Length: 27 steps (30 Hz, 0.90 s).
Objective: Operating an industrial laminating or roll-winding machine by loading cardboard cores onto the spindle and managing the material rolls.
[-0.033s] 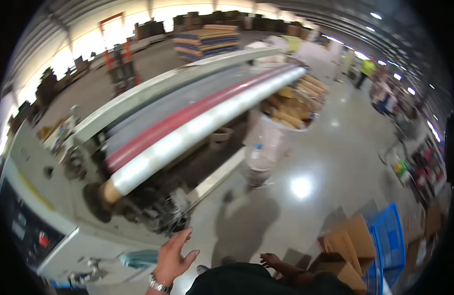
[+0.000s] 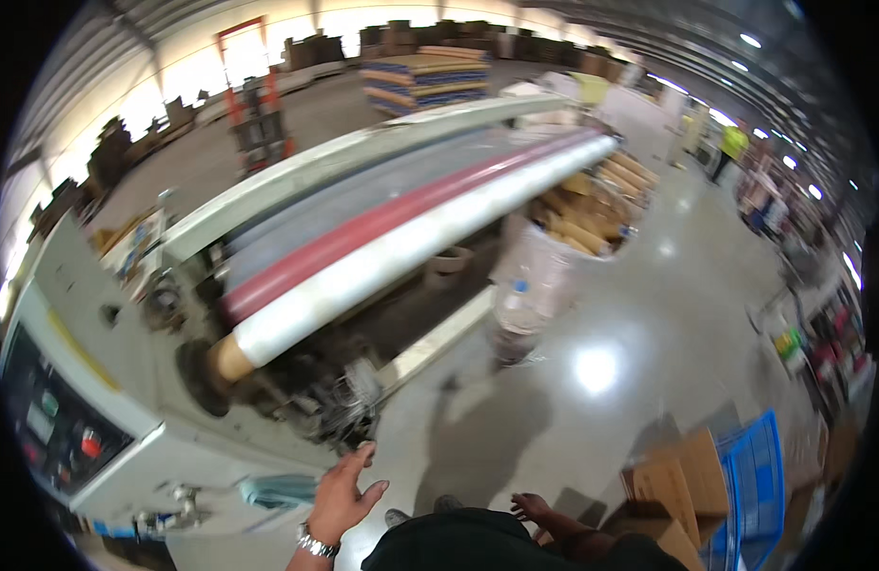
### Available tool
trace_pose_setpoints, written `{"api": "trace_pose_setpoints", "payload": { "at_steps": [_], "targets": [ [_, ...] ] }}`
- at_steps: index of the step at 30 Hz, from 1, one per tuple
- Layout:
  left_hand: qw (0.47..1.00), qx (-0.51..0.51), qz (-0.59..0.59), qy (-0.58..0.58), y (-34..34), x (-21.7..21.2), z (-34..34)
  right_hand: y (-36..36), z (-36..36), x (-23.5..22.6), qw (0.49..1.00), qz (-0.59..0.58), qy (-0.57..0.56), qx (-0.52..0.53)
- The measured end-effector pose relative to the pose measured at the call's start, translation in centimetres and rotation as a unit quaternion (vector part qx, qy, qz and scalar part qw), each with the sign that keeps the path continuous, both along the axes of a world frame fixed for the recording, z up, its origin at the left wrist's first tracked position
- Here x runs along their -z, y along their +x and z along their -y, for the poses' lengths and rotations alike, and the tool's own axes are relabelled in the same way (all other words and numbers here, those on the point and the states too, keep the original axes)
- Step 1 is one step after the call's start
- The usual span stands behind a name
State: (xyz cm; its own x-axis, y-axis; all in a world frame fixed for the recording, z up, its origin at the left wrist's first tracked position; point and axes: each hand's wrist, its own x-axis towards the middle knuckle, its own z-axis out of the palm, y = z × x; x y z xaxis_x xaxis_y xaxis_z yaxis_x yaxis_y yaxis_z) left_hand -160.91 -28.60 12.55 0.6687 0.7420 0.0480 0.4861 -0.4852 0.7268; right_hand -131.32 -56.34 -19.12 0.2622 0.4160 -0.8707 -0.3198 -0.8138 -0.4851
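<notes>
My left hand (image 2: 344,497) hangs in the air near the front corner of the machine, fingers apart, with a metal-band watch (image 2: 316,541) at the wrist. Nothing is in it. Lower and to the right, my right hand (image 2: 530,507) is held beside my body, empty, its fingers loosely spread. Ahead lies a large roller machine (image 2: 173,433) carrying a long white roll (image 2: 401,252) on a cardboard core (image 2: 232,359). Behind the white roll runs a red roller (image 2: 363,226). Neither hand touches the machine. A teal cloth (image 2: 273,491) lies on its near ledge, close to my left hand.
A control panel (image 2: 54,419) faces me at the left. Cardboard boxes (image 2: 682,481) and a blue plastic crate (image 2: 753,485) stand at the lower right. A bin of cardboard tubes (image 2: 554,252) and a bottle (image 2: 517,295) sit beyond the machine. A person in a yellow top (image 2: 732,145) stands far off.
The whole scene has shifted slightly to the right in the picture as the view turned. Both hands stay nearly in the same place, empty.
</notes>
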Motion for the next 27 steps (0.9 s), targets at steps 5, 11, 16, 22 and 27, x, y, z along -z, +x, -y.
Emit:
{"api": "trace_pose_setpoints", "payload": {
  "at_steps": [5, 11, 16, 22, 27],
  "targets": [
    [0.958, -0.225, -0.004, -0.176, -14.2, 19.7, 5.0, -1.1, -2.1, -1.9, 0.996, 0.008, -0.011, -0.088],
    [0.788, -0.445, -0.093, -0.416, -24.1, 31.1, 16.1, -0.1, -2.8, 0.3, 0.993, 0.012, -0.034, -0.111],
    [0.692, -0.536, 0.07, -0.479, -25.7, 34.7, 21.8, -0.3, -6.0, -1.3, 0.993, -0.013, 0.002, -0.12],
    [0.87, -0.39, 0.029, -0.299, -29.7, 42.3, 22.6, -0.8, -9.0, -0.5, 0.985, -0.036, 0.022, -0.167],
    [0.776, -0.473, 0.171, -0.381, -23.0, 31.9, 16.8, -0.2, -8.1, -2.0, 0.987, -0.01, -0.002, -0.162]
  ]
}}
